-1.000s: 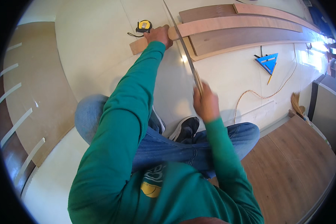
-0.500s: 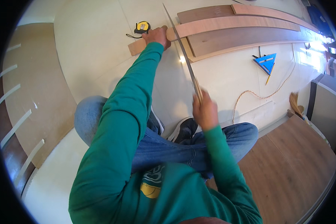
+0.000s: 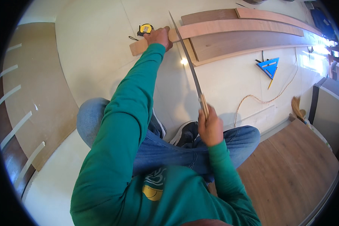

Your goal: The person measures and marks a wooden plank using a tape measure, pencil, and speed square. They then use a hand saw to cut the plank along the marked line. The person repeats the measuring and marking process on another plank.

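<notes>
My right hand [image 3: 211, 126] is closed round the wooden handle of a handsaw [image 3: 192, 69]. The long thin blade slants up and left, crossing a pale wooden board [image 3: 233, 26] just right of my other hand. With its fingers wrapped over the board near the left end, my left hand [image 3: 159, 38] grips it. The board lies across a stack of wider brown planks [image 3: 245, 41] and its end juts out past them. Close beyond my left hand sits a yellow and black tape measure [image 3: 145, 29] with a wrist strap. How deep the blade sits in the board is hard to tell.
On the floor to the right lie a blue triangular square [image 3: 269, 67], a yellow pencil [image 3: 270, 83] and a twisted cord [image 3: 258, 98]. A broom [image 3: 297, 107] rests near a wooden panel [image 3: 290, 165] at lower right. A brown sheet [image 3: 37, 86] with tape strips is at the left.
My right hand has drawn the saw back toward my body, so its blade tip sits nearer. My left hand stays on the board.
</notes>
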Demonstrator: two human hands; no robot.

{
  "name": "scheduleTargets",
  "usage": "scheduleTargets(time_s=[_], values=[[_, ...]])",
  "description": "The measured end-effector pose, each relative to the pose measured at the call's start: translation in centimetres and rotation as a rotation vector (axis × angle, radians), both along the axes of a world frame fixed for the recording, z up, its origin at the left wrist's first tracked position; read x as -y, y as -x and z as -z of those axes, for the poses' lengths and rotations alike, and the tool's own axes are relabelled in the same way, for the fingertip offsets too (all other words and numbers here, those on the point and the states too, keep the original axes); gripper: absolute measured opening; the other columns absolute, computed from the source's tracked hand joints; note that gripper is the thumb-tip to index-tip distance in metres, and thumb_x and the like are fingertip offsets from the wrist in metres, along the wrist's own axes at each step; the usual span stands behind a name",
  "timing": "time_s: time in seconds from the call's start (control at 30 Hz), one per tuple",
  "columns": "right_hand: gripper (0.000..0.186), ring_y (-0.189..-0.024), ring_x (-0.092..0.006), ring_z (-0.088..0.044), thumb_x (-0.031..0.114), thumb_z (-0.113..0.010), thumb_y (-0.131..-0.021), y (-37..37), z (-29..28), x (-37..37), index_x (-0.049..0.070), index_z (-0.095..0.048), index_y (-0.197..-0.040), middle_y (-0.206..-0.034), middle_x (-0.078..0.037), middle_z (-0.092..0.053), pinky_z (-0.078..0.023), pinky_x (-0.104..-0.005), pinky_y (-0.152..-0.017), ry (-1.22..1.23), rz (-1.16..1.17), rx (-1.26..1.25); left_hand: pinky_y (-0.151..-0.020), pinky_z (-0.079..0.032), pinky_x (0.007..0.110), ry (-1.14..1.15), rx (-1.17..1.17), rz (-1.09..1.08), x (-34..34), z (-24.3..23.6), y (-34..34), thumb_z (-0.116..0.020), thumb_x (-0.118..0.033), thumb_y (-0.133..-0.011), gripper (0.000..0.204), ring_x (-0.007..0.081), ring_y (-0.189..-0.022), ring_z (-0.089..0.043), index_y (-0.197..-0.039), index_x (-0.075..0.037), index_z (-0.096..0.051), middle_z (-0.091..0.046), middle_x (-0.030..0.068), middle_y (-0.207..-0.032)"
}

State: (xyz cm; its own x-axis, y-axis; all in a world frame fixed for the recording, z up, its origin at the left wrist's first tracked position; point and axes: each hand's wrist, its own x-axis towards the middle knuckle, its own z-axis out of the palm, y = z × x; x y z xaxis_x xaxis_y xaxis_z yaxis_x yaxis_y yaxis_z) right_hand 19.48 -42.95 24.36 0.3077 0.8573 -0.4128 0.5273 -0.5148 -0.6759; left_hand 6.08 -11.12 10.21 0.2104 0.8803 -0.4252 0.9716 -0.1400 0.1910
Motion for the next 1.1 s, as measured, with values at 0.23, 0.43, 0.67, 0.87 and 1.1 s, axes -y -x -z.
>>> scheduleTargets(time_s=[0.23,0.43,0.67,0.87,1.1], values=[[0.029,-0.082,-0.0544,-0.068,0.027,-0.063,-0.1,0.7,6.4,-13.8,0.001,-0.06,-0.114,-0.085,-0.032,-0.07,-0.055,-0.0618,-0.074,-0.081,-0.032,0.162,-0.093,-0.043,0.063,-0.012,0.006,0.045,0.2,0.5,-1.7,-0.077,-0.019,-0.08,0.044,0.0347,-0.116,-0.069,-0.123,-0.018,-0.066,-0.075,0.0092,-0.118],[0.039,-0.081,-0.0513,-0.07,0.023,-0.063,-0.101,0.6,-1.1,2.1,0.002,-0.058,-0.133,-0.087,-0.03,-0.071,-0.057,-0.059,-0.071,-0.069,0.035,0.003,-0.092,-0.043,0.062,-0.039,-0.015,-0.003,-0.3,0.4,0.1,-0.077,-0.019,-0.08,0.051,0.0357,-0.117,-0.068,-0.129,-0.019,-0.064,-0.074,0.0095,-0.12],[0.043,-0.08,-0.0518,-0.07,0.028,-0.064,-0.1,0.2,8.0,-12.6,-0.001,-0.058,-0.13,-0.085,-0.03,-0.071,-0.057,-0.0585,-0.071,-0.074,-0.038,0.19,-0.097,-0.042,0.063,-0.055,0.02,0.05,0.2,0.7,-2.3,-0.077,-0.018,-0.08,0.051,0.0348,-0.119,-0.067,-0.13,-0.02,-0.064,-0.073,0.0084,-0.122],[0.036,-0.083,-0.0513,-0.07,0.025,-0.062,-0.1,0.6,2.4,-4.4,-0.002,-0.061,-0.126,-0.091,-0.032,-0.071,-0.057,-0.0582,-0.073,0.017,-0.024,0.061,-0.101,-0.041,0.066,0.03,-0.005,0.011,-0.8,0.5,-0.1,-0.075,-0.018,-0.082,0.049,0.0348,-0.12,-0.068,-0.129,-0.021,-0.064,-0.074,0.0095,-0.122],[0.035,-0.084,-0.0523,-0.069,0.026,-0.063,-0.1,0.2,5.6,-8.9,-0.002,-0.061,-0.121,-0.09,-0.031,-0.071,-0.056,-0.0605,-0.077,-0.043,-0.07,0.125,-0.1,-0.042,0.065,-0.011,-0.02,0.044,-0.7,0.1,-1.1,-0.074,-0.019,-0.082,0.049,0.0346,-0.12,-0.068,-0.13,-0.02,-0.063,-0.074,0.0094,-0.124]])
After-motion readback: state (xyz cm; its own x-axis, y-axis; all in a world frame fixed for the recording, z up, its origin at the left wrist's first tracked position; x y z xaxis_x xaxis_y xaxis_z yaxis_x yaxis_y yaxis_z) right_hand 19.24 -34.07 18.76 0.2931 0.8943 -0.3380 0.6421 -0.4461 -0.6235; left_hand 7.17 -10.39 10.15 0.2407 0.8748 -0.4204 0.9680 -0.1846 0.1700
